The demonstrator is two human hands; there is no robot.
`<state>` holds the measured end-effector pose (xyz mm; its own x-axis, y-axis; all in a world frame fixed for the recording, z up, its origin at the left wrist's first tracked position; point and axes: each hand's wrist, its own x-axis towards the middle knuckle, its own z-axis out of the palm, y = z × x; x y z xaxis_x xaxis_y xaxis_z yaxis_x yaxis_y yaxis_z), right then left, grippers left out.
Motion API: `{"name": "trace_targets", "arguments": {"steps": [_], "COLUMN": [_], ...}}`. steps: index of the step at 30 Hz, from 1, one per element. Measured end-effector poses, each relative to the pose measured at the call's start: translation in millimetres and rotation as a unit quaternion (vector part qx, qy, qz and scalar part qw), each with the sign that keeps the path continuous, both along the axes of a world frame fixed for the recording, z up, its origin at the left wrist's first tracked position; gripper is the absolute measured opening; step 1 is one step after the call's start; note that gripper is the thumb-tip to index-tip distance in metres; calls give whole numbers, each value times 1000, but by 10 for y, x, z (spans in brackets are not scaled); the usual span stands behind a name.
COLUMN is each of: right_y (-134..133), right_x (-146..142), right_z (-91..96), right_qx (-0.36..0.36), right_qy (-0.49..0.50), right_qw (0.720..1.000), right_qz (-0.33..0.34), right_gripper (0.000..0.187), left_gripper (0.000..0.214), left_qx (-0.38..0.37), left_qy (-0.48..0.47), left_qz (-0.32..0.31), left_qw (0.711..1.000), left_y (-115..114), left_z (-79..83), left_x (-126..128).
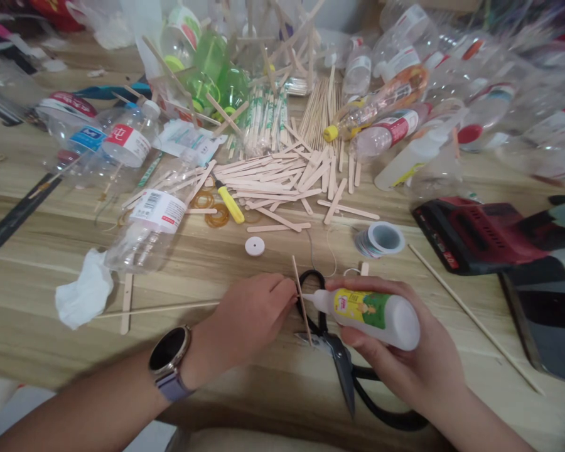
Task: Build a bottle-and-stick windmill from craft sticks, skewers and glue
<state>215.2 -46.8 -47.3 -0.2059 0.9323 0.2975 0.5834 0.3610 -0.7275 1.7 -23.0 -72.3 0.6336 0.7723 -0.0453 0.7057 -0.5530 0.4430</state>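
My left hand [257, 307], a watch on its wrist, pinches a wooden craft stick [307, 323] that I see nearly edge-on. My right hand [417, 339] is wrapped round a glue bottle [376, 314] with a yellow and green label. The bottle lies almost level, its white nozzle pointing left at the middle of the stick; I cannot tell if the tip touches. Black-handled scissors [341, 367] lie on the table beneath both hands. A thin wooden skewer [169, 307] runs up to my left hand and disappears behind it.
A pile of craft sticks [273, 176] lies ahead, with a yellow-handled screwdriver [230, 201] and rubber bands [216, 216]. Plastic bottles [145, 220] crowd the left and back. A wire spool [381, 238], a red power tool [480, 232] and a phone [546, 314] are right.
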Motion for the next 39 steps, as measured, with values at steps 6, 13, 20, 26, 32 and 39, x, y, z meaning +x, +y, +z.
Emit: {"name": "trace_targets", "arguments": {"steps": [6,13,20,26,32,39], "right_y": [5,5,7,11,6,23], "right_x": [3,7,6,1,10,33], "right_z": [-29,-37,-56,-39,-46,-65], "right_qx": [5,6,-1,-2,5,32], "right_qy": [-1,9,16,10,6,-37], "right_qw": [1000,1000,1000,1000,1000,999], "right_qz": [2,10,10,10,14,6], "right_gripper": [28,29,30,29,29,29], "left_gripper": [19,24,25,26,24,20], "left_qx": [4,5,4,21,2,-3], "left_qy": [-2,-5,-14,-21,-12,19], "left_qz": [2,0,4,6,7,-5], "left_qw": [1000,1000,1000,1000,1000,1000], "left_y": [2,12,13,5,11,12], "left_z": [-4,11,-9,2,26,49], "left_x": [0,16,10,8,14,31]}}
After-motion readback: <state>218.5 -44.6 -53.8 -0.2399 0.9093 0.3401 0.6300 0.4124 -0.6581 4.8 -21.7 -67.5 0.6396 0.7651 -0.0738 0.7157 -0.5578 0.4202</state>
